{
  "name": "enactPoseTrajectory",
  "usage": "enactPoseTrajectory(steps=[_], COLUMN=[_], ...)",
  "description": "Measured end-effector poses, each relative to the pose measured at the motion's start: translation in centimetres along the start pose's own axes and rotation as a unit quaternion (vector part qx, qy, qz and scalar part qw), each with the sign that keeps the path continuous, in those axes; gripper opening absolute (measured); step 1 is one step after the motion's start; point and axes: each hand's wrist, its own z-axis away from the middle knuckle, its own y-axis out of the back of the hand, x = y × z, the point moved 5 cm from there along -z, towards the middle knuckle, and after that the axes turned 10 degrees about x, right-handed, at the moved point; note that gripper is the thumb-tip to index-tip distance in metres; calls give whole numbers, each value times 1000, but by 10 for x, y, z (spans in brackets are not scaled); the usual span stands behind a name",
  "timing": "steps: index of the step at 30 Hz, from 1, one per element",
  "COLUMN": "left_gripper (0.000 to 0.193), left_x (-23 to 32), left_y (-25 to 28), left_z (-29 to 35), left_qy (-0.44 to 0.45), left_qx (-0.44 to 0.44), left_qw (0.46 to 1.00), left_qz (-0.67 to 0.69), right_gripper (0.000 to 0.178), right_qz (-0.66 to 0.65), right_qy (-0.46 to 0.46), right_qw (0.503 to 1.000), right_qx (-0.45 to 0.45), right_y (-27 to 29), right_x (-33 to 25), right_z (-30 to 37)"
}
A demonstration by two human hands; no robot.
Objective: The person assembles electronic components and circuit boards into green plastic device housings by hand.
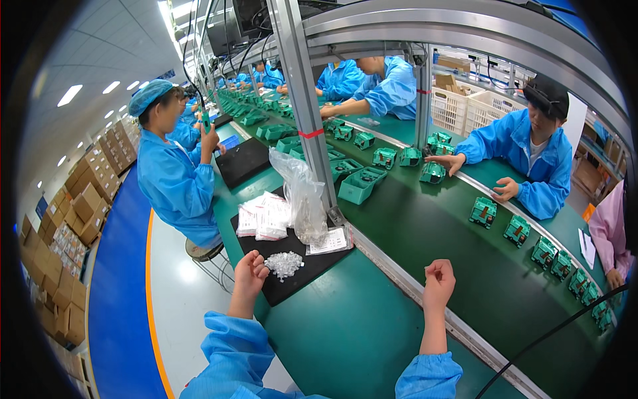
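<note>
My left hand [250,274] is raised beside a heap of small clear plastic pieces [284,265]. Its fingers are curled together, and whatever they hold is too small or hidden to make out. The heap lies on a black mat [296,282] on the green bench. Behind it are printed white packets [266,216] and a clear plastic bag [302,199] slumped against the metal post. Over the conveyor's near rail, my right hand [439,279] is held up with its fingertips pinched; anything between them cannot be seen.
Green housings [517,230] stand in a row along the green conveyor [425,226], with open green shells [361,184] farther left. A metal post [306,100] rises ahead. Across the belt a co-worker's hand [448,163] touches a housing. Another worker [174,169] sits at left. A black cable [551,339] crosses lower right.
</note>
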Motion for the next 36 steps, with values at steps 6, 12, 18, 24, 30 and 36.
enactPoseTrajectory(steps=[6,12,18,24,30,36], left_gripper=[9,17,32,33,32,25], left_x=[7,26,4,-2,-12,-14], left_y=[11,17,-15,-21,-28,-29], left_z=[1,3,13,3,2,3], left_qy=[-45,-240,-320,-347,-366,-360], left_qx=[105,160,142,110,103,90], left_qw=[992,820,512,475,445,451], left_qz=[-48,-494,-784,-801,-811,-812], right_gripper=[13,14,15,13,13,12], right_qz=[4,1,9,9,19,16], right_qy=[4,-3,-5,-9,-4,-4], right_qw=[1000,1000,1000,1000,1000,1000], right_qx=[1,-6,-1,-8,-8,-4], right_y=[0,-4,-2,-4,-4,-3], right_x=[1,-3,1,3,6,2], right_z=[-1,1,-1,-2,-1,0])
